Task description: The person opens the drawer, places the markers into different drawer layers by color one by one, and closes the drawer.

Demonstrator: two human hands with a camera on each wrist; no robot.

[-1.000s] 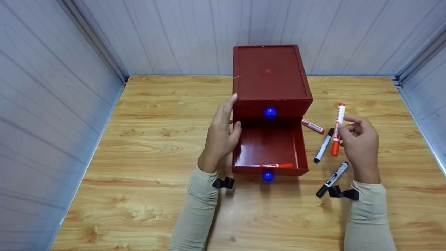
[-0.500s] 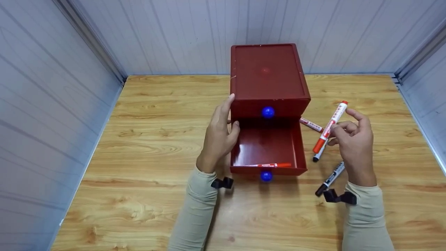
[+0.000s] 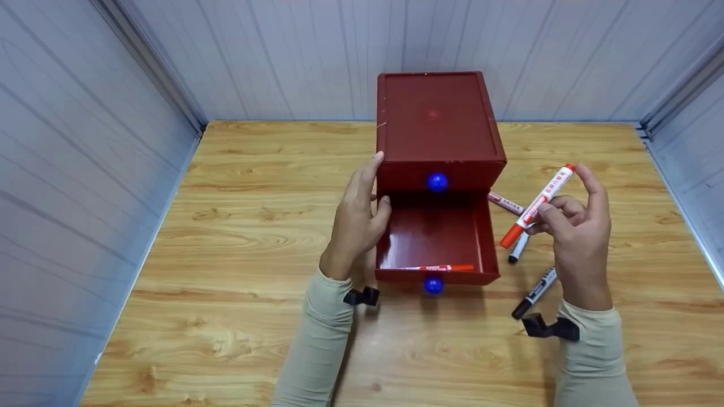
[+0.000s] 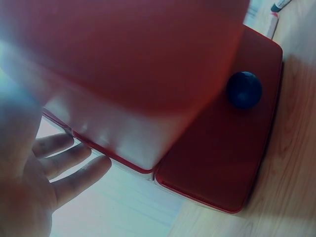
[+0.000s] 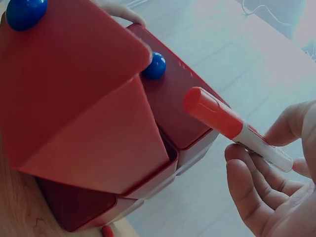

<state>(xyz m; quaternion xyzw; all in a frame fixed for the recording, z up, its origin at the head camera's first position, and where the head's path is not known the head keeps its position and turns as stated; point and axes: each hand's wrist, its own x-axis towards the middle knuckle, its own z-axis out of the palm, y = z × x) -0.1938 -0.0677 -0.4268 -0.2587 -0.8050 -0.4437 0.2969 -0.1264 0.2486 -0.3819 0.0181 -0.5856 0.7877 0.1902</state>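
My right hand (image 3: 582, 243) pinches a red-and-white marker (image 3: 546, 195) between thumb and fingers, to the right of a red drawer cabinet (image 3: 441, 121). The marker slants, its red cap (image 5: 212, 111) towards the cabinet; the index finger touches its far end. The cabinet's middle drawer (image 3: 438, 234) is pulled out, and another red marker (image 3: 444, 268) lies inside along its front wall. My left hand (image 3: 353, 220) rests against the cabinet's left side with fingers extended, its thumb by the drawer's side wall. Some of its fingers (image 4: 81, 177) show in the left wrist view.
Two black-and-white markers (image 3: 536, 291) (image 3: 519, 247) and a red one (image 3: 505, 202) lie on the wooden table (image 3: 254, 237), right of the cabinet. Panel walls (image 3: 294, 62) stand behind and at both sides. Blue knobs (image 3: 434, 286) project from the drawer fronts.
The marker in my right hand has turned from nearly upright in view to a slant, its red cap swinging left towards the drawer. My index finger has straightened. The left hand stays in place.
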